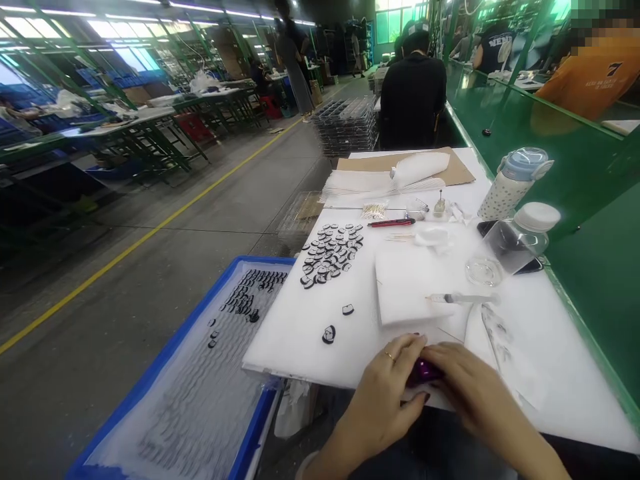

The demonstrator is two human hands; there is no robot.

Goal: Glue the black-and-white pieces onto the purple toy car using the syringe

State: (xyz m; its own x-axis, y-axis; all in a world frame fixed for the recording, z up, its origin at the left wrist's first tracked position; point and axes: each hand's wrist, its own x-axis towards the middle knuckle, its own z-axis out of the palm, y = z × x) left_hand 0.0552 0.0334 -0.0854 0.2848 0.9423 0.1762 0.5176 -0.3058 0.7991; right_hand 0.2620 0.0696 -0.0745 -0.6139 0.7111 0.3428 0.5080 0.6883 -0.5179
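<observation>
My left hand (383, 393) and my right hand (475, 380) meet at the near edge of the white-covered table. Between them they grip a shiny purple object (425, 371); fingers hide most of it, so its kind does not show. Just beyond lies a white foam sheet (410, 280), with a syringe (463, 299) across its right side. To the left, a small black-rimmed piece (329, 335) and another like piece (348, 309) lie apart from a cluster of several such pieces (333, 257).
A blue tray (165, 363) with rows of dark pieces sits lower left. At right stand a clear jar (520, 240) with a white cap and a drinking bottle (513, 183). A red pen (391, 223) and cotton swabs (374, 211) lie farther back. A person in black (413, 93) sits ahead.
</observation>
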